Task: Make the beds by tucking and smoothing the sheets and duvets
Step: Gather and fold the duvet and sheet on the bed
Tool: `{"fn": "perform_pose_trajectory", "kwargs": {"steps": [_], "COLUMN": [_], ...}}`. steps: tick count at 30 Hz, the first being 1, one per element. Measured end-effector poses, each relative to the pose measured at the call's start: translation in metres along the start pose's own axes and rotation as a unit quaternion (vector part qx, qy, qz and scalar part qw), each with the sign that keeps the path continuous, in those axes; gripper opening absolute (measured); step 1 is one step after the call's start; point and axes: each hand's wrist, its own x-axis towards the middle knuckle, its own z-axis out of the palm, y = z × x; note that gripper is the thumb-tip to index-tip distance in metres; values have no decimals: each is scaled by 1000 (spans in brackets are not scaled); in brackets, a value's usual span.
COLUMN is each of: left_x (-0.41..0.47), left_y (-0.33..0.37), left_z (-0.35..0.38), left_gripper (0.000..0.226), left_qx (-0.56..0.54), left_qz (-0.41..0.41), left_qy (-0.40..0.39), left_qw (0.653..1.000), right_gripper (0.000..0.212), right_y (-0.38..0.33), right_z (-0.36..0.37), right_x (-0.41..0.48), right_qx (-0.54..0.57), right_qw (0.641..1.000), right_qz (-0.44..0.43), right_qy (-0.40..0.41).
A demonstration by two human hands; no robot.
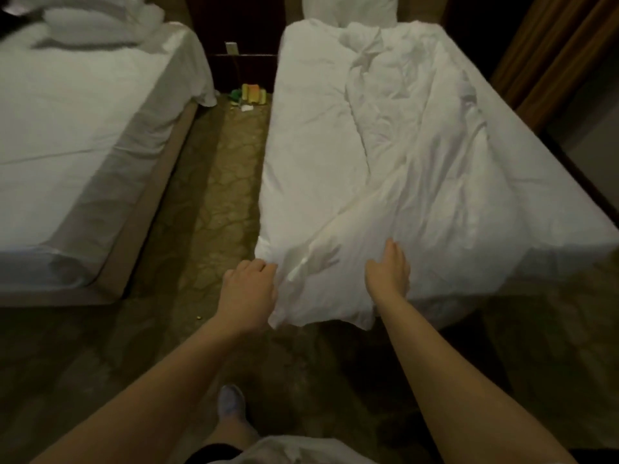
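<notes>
While my left hand (249,289) grips the duvet (418,169) corner at 7 o'clock and right hand (388,272) lies flat-fingered at 5, I reckon I'm spreading; next, pull toward 3.

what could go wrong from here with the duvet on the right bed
1. The duvet lies bunched and twisted along the bed; a pull from the grip of the left hand alone could drag it further askew.
2. Its end hangs over the foot, so it might touch the carpet.
3. The right hand rests on it and may pin it.
</notes>
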Motion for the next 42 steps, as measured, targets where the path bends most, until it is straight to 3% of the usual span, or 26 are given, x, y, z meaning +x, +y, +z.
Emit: {"fn": "perform_pose_trajectory", "kwargs": {"steps": [6, 12, 17, 22, 30, 42], "left_x": [58, 182, 273, 371, 581, 909], "left_y": [-78, -174, -254, -291, -313, -349], "left_z": [-21, -68, -120, -146, -174, -200], "left_gripper": [30, 39, 41, 42, 42, 44], "left_qx": [-32, -5, 20, -1, 6, -17], "left_qz": [-50, 10, 68, 107, 169, 152], "left_qy": [42, 80, 81, 86, 121, 110], "left_qw": [997, 997, 994, 991, 978, 982], "right_gripper": [61, 59, 58, 57, 55, 54], "right_y": [-96, -248, -365, -440, -538, -708], "right_z": [61, 124, 161, 168, 172, 189], "right_x": [19, 77, 115, 171, 344, 619], "right_qx": [-62, -146, -188, -214, -180, -168], "right_qw": [996, 978, 964, 957, 964, 968], "right_qz": [-65, -144, -166, -153, -110, -115], "right_qy": [-21, 47, 91, 118, 164, 146]}}
